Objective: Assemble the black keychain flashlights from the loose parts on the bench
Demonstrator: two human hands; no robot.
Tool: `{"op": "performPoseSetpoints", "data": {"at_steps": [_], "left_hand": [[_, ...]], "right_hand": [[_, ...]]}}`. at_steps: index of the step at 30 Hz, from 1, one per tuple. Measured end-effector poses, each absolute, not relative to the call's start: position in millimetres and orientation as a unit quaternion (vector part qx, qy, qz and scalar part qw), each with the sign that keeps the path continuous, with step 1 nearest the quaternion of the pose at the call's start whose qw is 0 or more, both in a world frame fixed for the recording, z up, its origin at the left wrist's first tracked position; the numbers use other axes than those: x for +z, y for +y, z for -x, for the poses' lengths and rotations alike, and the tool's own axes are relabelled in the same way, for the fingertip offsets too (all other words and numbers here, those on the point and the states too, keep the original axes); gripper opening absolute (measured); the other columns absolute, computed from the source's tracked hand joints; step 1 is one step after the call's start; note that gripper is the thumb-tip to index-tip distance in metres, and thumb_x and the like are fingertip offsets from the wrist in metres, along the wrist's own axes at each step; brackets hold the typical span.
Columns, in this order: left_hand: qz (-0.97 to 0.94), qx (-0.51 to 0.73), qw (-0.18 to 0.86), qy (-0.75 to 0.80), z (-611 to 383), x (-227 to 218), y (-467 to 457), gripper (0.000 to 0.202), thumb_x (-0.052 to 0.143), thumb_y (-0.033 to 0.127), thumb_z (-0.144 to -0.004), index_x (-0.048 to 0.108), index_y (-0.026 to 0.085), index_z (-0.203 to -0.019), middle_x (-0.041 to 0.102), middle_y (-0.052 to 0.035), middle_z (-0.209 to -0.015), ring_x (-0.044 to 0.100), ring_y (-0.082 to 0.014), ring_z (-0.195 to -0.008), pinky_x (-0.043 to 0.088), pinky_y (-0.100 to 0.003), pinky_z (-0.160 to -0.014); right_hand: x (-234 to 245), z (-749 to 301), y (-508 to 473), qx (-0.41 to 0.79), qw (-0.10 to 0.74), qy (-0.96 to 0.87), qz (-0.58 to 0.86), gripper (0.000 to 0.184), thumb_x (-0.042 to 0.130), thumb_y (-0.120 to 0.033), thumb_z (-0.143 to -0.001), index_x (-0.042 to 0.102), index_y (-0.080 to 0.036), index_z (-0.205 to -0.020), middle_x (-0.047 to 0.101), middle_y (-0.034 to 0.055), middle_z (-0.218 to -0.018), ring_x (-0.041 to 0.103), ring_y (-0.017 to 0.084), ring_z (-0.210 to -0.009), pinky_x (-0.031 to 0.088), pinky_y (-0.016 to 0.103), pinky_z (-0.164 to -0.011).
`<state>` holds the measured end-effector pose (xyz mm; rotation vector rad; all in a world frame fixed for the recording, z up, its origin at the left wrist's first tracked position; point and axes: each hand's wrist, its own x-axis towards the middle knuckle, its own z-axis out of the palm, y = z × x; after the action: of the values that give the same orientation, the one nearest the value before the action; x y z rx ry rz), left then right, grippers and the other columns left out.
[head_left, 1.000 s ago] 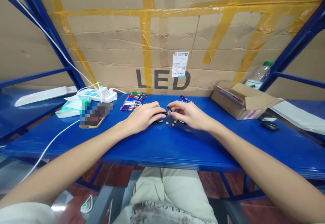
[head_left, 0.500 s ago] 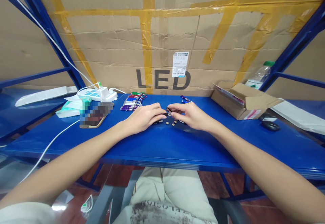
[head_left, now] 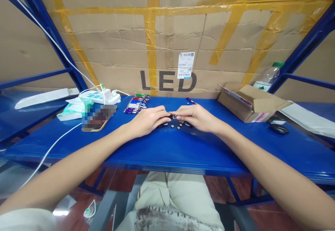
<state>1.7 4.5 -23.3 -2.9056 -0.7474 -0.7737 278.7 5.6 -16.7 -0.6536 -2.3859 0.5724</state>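
Note:
My left hand [head_left: 151, 120] pinches one end of a small black keychain flashlight [head_left: 173, 116] with a shiny metal part. The fingertips of my right hand [head_left: 195, 117] close on its other end, so most of it is hidden. Just below lie several small round button cells [head_left: 179, 128]. A black tube [head_left: 163, 125] pokes out beneath my left fingers, and another black piece [head_left: 187, 124] lies under my right hand. Beyond my left hand, several colored keychain flashlights [head_left: 134, 106] are lined up in a row. A purple one [head_left: 191, 100] rests behind my right hand.
On the left of the blue table [head_left: 167, 150] are a phone [head_left: 101, 118], a white power strip [head_left: 107, 97] with cables and a tissue pack [head_left: 70, 110]. To the right stand an open cardboard box [head_left: 253, 103], a black mouse [head_left: 278, 129] and a plastic bottle [head_left: 269, 75]. Large cardboard [head_left: 117, 49] backs the table.
My right fingers have moved slightly left and closed in on the flashlight. The dark loop that showed at my right fingertips is now hidden. My left hand stays about where it was.

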Motion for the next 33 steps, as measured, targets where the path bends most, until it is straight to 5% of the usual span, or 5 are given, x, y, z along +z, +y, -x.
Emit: {"op": "performPoseSetpoints", "data": {"at_steps": [10, 19, 33], "left_hand": [[0.928, -0.268, 0.046, -0.253, -1, -21, 3, 0.038, 0.043, 0.041, -0.117, 0.073, 0.018, -0.125, 0.072, -0.0085, -0.110, 0.072, -0.0205, -0.097, 0.055, -0.030, -0.084], [0.934, -0.272, 0.024, -0.231, 0, -20, 3, 0.039, 0.043, 0.041, -0.117, 0.073, 0.019, -0.127, 0.071, -0.0086, -0.110, 0.072, -0.0203, -0.098, 0.056, -0.030, -0.088], [0.941, -0.258, 0.004, -0.220, 0, -20, 3, 0.039, 0.041, 0.040, -0.118, 0.073, 0.019, -0.128, 0.071, -0.0089, -0.111, 0.071, -0.0209, -0.100, 0.054, -0.032, -0.090]], "right_hand": [[-8, -277, 2, 0.299, 0.320, -0.842, 0.316, 0.045, 0.075, -0.058, -0.095, 0.086, -0.026, -0.125, 0.082, 0.0067, -0.104, 0.073, 0.024, -0.093, 0.056, 0.037, -0.088], [-5, -277, 0, 0.371, 0.338, -0.788, 0.356, 0.045, 0.089, -0.048, -0.081, 0.088, -0.021, -0.117, 0.086, 0.0072, -0.109, 0.077, 0.028, -0.101, 0.059, 0.042, -0.097], [-9, -276, 1, 0.400, 0.371, -0.756, 0.362, 0.042, 0.091, -0.046, -0.075, 0.088, -0.019, -0.107, 0.085, 0.0057, -0.092, 0.074, 0.022, -0.078, 0.061, 0.037, -0.076]]}}
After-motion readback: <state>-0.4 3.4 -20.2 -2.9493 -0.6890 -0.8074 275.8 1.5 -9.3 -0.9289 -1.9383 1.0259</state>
